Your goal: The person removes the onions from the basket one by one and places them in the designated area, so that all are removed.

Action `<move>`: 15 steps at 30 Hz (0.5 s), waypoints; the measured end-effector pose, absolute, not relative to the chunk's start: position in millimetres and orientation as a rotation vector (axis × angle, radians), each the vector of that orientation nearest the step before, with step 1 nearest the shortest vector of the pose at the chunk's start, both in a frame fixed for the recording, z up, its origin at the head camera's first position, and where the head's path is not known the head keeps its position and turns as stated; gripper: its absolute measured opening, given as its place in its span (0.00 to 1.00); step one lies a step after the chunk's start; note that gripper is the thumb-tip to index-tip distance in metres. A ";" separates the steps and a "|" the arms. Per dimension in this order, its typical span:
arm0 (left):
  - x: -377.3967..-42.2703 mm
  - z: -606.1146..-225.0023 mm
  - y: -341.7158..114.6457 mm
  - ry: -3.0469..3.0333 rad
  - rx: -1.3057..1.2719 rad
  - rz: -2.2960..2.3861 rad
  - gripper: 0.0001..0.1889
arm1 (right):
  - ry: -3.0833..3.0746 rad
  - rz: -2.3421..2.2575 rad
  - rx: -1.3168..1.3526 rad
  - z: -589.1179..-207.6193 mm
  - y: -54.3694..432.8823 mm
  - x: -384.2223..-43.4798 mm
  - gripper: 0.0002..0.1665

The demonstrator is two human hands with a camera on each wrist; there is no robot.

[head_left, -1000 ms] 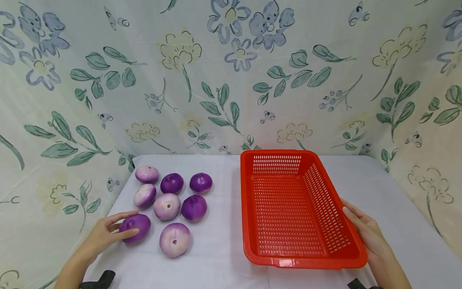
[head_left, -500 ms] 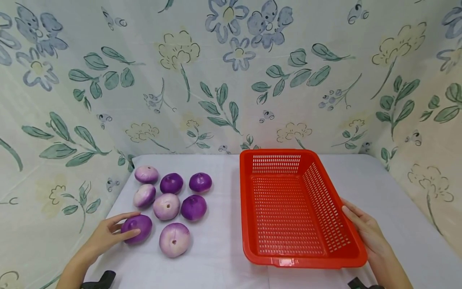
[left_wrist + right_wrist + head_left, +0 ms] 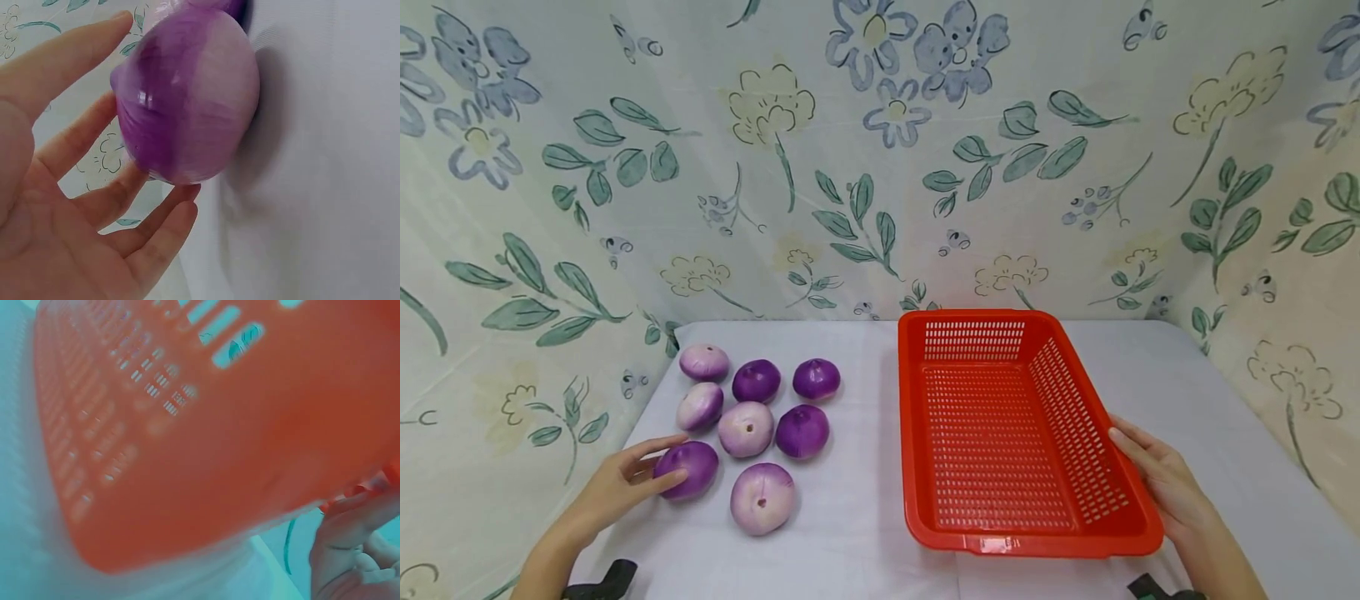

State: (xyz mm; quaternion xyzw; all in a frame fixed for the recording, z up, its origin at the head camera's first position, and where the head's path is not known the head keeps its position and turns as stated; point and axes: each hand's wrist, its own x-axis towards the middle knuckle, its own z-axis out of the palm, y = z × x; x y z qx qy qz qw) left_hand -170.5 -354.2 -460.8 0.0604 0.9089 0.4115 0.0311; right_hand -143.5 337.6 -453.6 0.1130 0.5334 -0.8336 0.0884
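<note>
My left hand [image 3: 613, 487] reaches around a purple onion [image 3: 692, 471] at the table's left front. In the left wrist view, this onion [image 3: 187, 94] is glossy, deep purple on one side and paler on the other. The fingers [image 3: 75, 140] are lightly bent beside and below it, while the thumb is spread and a gap shows between it and the skin. My right hand [image 3: 1165, 475] grips the right rim of a red plastic basket [image 3: 917, 467]. Seen from the right wrist, the hand [image 3: 350, 550] has curled fingers at the rim and the basket's slotted wall fills the view.
Several more onions lie in a cluster past the left hand; the nearest is a pale onion [image 3: 763, 498], with another pale onion [image 3: 746, 429] and a dark onion [image 3: 803, 432] behind. A white cloth covers the table [image 3: 865, 467]. Flowered fabric [image 3: 880, 208] hangs behind.
The onion at my left hand has shifted slightly right and turned a little. My right hand and the basket have stayed nearly in place.
</note>
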 end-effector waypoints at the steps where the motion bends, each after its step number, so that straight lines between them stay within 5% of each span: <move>1: -170.4 -459.4 -354.5 2.830 0.211 1.248 0.28 | 1.615 -2.450 0.346 -453.2 338.8 -144.2 0.16; 7: -175.1 -445.5 -354.5 2.893 0.324 1.254 0.24 | 1.895 -2.166 0.385 -450.2 348.0 -150.3 0.10; 15: -191.8 -428.5 -351.6 2.962 0.491 1.245 0.21 | 2.260 -1.901 0.045 -439.7 371.9 -158.1 0.18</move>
